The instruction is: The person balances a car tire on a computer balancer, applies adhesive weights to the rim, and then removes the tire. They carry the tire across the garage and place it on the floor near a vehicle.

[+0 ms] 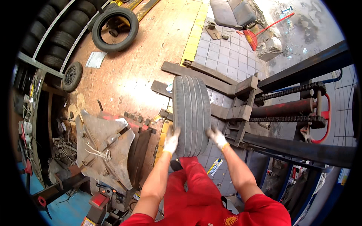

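Observation:
A worn black tyre point(192, 116) stands upright in front of my legs, its grooved tread facing me. My left hand point(172, 141), in a white glove, grips its left edge low on the near side. On the opposite edge my right hand point(217, 138), gloved alike, presses against the sidewall with its fingertips partly hidden behind the rubber. The tyre's far end comes close to the steel forks point(200, 78) of a lifting machine. Whether a rim sits inside the tyre cannot be seen.
To the right is the lift's mast point(298, 150) with chains and a red cylinder. A tyre changer's metal turntable point(105, 148) stands at left. Farther off are a loose tyre point(132, 34), a small wheel point(71, 77), a tyre rack point(47, 37), a seat point(235, 13) and a red broom point(250, 38).

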`<state>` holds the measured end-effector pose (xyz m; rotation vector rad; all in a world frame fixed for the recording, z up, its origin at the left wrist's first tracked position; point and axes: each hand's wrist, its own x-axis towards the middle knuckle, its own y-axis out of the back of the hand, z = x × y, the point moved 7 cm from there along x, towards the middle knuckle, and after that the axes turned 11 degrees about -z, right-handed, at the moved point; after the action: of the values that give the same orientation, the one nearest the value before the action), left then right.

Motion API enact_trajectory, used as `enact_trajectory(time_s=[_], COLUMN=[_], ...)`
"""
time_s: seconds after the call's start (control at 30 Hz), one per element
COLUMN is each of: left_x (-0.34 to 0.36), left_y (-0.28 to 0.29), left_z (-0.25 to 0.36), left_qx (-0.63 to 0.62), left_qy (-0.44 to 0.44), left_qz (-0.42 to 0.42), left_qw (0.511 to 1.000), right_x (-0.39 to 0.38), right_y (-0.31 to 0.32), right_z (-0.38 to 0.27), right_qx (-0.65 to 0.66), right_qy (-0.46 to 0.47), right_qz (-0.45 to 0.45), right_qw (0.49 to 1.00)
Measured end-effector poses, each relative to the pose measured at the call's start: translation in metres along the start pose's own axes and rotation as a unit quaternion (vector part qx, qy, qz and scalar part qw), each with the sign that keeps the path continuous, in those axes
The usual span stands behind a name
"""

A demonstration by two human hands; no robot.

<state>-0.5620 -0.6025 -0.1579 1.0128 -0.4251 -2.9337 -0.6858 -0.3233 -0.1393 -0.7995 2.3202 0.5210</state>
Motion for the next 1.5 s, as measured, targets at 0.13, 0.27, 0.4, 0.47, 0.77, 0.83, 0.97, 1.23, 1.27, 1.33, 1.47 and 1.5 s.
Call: enact_trajectory(time_s=[0.13, 0.27, 0.4, 0.47, 0.77, 0.83, 0.97, 1.23, 1.27, 1.33, 1.47, 1.5], left_x=[0.0, 0.091, 0.154, 0.196, 0.366, 0.396, 0.425, 0.513, 0.526, 0.543, 0.59, 0.602], left_y=[-0.016, -0.031, 0.011, 0.017, 0.112, 0.128, 0.143, 0.19, 0.191, 0.192, 0.2, 0.206], left_z=[0.021, -0.013, 0.129, 0.155, 0.253, 0.285, 0.324, 0.394, 0.406, 0.437, 0.483, 0.493], left_qx=[-0.032, 0.018, 0.079, 0.109, 0.227, 0.241, 0.189, 0.137, 0.159, 0.167, 0.169, 0.166], left_qy=[0.159, 0.12, 0.081, 0.087, 0.046, 0.059, 0.07, 0.116, 0.123, 0.142, 0.181, 0.177], left_qz=[-0.076, -0.102, -0.15, -0.174, -0.148, -0.186, -0.196, -0.222, -0.229, -0.236, -0.231, -0.237], left_qw=[0.984, 0.987, 0.982, 0.975, 0.961, 0.951, 0.96, 0.959, 0.953, 0.947, 0.941, 0.941], right_x=[-0.01, 0.069, 0.138, 0.171, 0.324, 0.343, 0.393, 0.445, 0.444, 0.442, 0.468, 0.483], right_y=[-0.017, 0.026, 0.113, 0.134, 0.271, 0.294, 0.319, 0.317, 0.317, 0.316, 0.335, 0.343], right_z=[0.008, 0.009, -0.047, -0.064, -0.276, -0.299, -0.369, -0.435, -0.419, -0.378, -0.4, -0.41], right_qx=[-0.032, -0.107, -0.043, -0.007, -0.036, -0.027, -0.085, -0.016, -0.011, 0.051, 0.072, 0.08], right_qy=[-0.108, -0.123, -0.057, -0.028, -0.073, -0.087, -0.102, -0.115, -0.152, -0.166, -0.14, -0.135], right_qz=[-0.088, 0.082, 0.064, 0.067, 0.249, 0.246, 0.25, 0.256, 0.265, 0.311, 0.303, 0.312], right_qw=[0.99, 0.983, 0.995, 0.997, 0.965, 0.965, 0.959, 0.96, 0.952, 0.935, 0.94, 0.937])
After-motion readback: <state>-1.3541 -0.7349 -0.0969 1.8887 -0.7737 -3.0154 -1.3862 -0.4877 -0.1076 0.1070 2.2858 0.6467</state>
